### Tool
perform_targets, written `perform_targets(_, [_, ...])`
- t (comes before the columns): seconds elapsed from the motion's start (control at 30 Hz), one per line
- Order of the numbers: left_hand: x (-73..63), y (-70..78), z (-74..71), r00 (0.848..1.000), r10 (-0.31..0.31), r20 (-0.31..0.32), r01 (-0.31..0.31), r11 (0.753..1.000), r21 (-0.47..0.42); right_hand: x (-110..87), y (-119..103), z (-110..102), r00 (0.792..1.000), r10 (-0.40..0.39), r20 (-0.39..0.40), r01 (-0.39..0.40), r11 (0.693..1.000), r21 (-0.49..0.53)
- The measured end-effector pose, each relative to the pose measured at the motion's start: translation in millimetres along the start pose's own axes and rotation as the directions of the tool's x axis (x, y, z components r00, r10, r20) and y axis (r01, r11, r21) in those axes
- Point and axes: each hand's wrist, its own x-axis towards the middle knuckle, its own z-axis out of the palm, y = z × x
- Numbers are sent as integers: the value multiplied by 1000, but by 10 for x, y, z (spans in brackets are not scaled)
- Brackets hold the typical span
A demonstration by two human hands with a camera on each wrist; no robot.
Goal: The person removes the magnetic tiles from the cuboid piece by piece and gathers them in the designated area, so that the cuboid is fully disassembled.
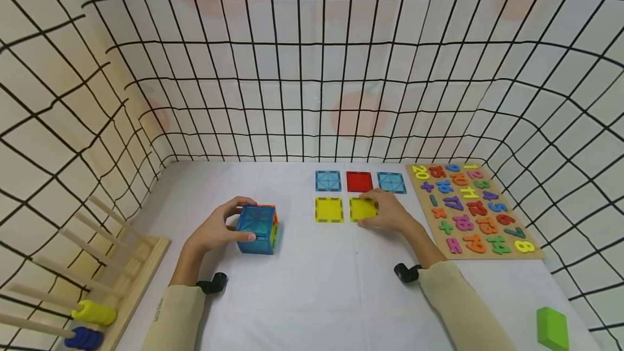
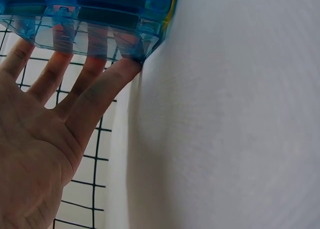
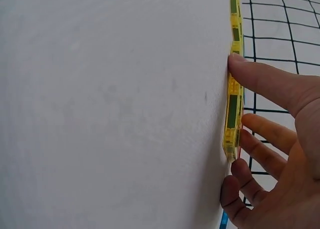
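My left hand [image 1: 221, 226] holds a cube of see-through magnetic tiles [image 1: 257, 227], thumb along its near side and fingers at its far side. The cube's top and front are blue, with orange and green edges on its right. In the left wrist view, fingers [image 2: 95, 79] show through the clear blue wall. My right hand [image 1: 387, 211] grips a yellow magnetic tile [image 1: 362, 209] lying flat, thumb at the near edge and fingertips over the far edge. A second yellow tile [image 1: 329, 209] lies just left of it. Behind them lie a red tile [image 1: 359, 181] and two light-blue tiles, left [image 1: 328, 181] and right [image 1: 391, 182].
A wooden number board [image 1: 473, 210] lies at the right. At the left edge stands a wooden peg rack [image 1: 141, 264] with yellow [image 1: 95, 313] and blue rings [image 1: 84, 337]. A green block [image 1: 553, 328] sits near right. Black wire mesh [image 1: 312, 80] encloses the white-covered table.
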Motion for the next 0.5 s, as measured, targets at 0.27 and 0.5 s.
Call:
perform_targets(0.27, [15,33,29,1000,7,-4,-7,1000,-2,-2,-16,-8,1000,-5,7,6,1000,-16])
perform_targets(0.5, [16,23,36,999,21,24,-21,1000,-5,-51,-47,-16,999,-3,-35,4,1000,11])
